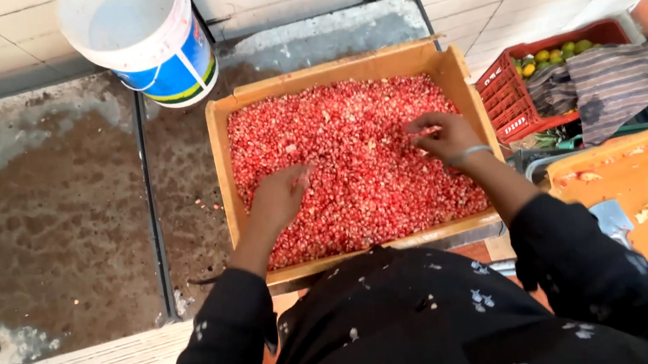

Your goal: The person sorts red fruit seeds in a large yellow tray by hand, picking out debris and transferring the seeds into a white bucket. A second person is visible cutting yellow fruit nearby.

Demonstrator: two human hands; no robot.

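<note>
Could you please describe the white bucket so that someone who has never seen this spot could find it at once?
Start at the big wooden tray filled with red pomegranate seeds, where the left hand and right hand rest. Just beyond its far left corner stands the bucket on wet ground. It is the only round container there, white with a blue band.
</note>
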